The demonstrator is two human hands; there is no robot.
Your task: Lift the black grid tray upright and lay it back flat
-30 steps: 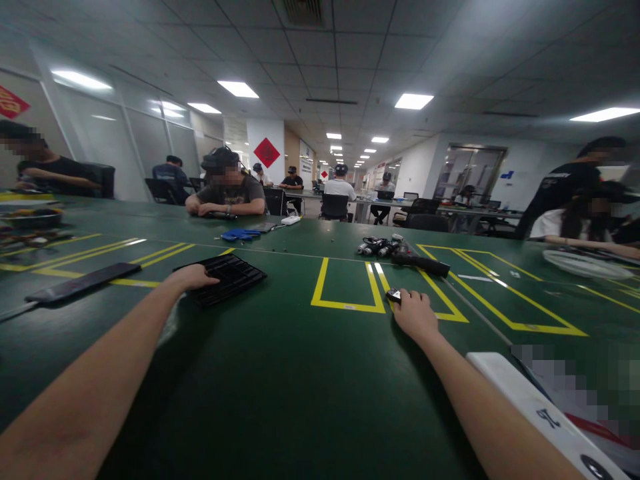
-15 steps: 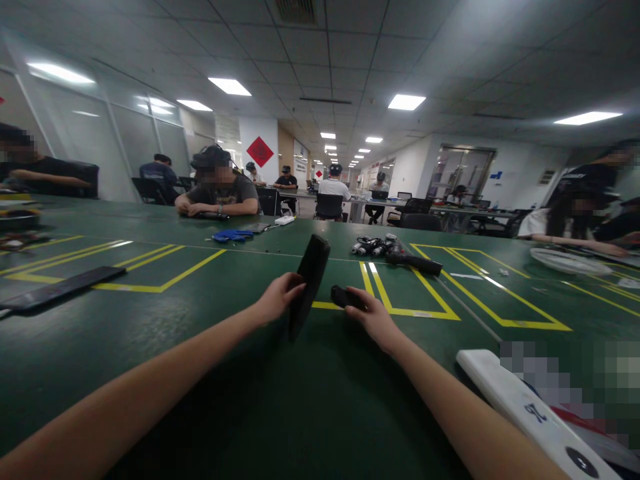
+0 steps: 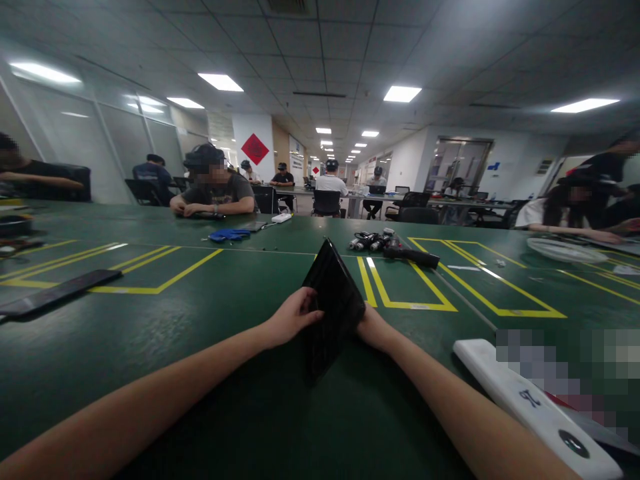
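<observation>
A flat, glossy black tablet-like slab [image 3: 338,300] stands tilted on edge above the green table, in front of me. My left hand [image 3: 293,317] grips its left side, thumb on the near face and fingers curled by the edge. My right hand [image 3: 374,328] is at the slab's right side, and its fingers are hidden behind it. Whatever the right hand holds there is out of sight. Beyond the slab lie a bundle of black cables with silvery ends [image 3: 373,240] and a black cylindrical object [image 3: 413,257].
A white power bank-like device marked 26 [image 3: 530,398] lies at right front. A black flat device [image 3: 60,293] rests at left. Blue gloves [image 3: 229,235] and a small white box [image 3: 281,218] lie farther back. Yellow tape [image 3: 430,307] marks the green table [image 3: 210,427]. A person [image 3: 220,187] sits opposite.
The slab has turned so its broad glossy face shows. My right hand, which held a small black object apart from it, has moved in behind the slab's right side.
</observation>
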